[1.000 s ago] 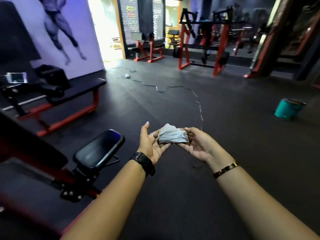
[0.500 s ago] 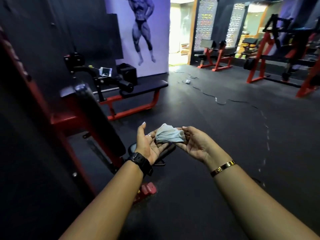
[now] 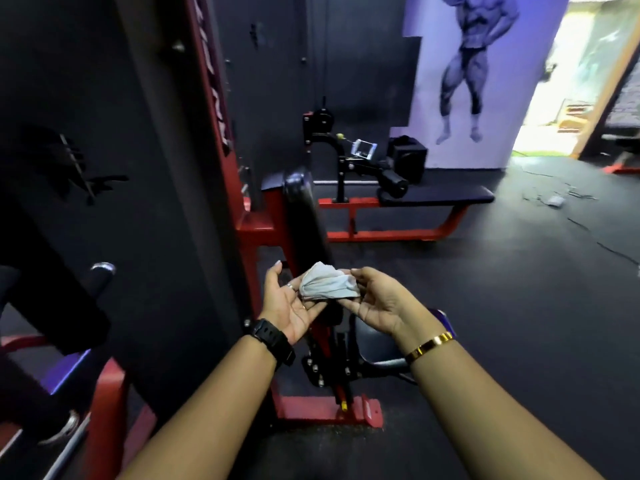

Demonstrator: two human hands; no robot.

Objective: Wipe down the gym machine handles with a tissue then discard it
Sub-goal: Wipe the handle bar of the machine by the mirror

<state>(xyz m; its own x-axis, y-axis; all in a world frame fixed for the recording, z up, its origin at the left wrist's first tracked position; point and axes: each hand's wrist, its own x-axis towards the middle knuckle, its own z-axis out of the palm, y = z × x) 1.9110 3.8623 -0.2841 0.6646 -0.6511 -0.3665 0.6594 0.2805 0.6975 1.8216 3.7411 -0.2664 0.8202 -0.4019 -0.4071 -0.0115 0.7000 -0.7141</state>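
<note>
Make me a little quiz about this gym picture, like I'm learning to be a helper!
1. True or false: the left hand and the right hand both touch the tissue.
2. Which wrist wears the black watch? A. left B. right C. neither
3. Fill the gap: the flat bench by the far wall has a frame painted ____.

Key: 1 true; 2 A; 3 red.
</note>
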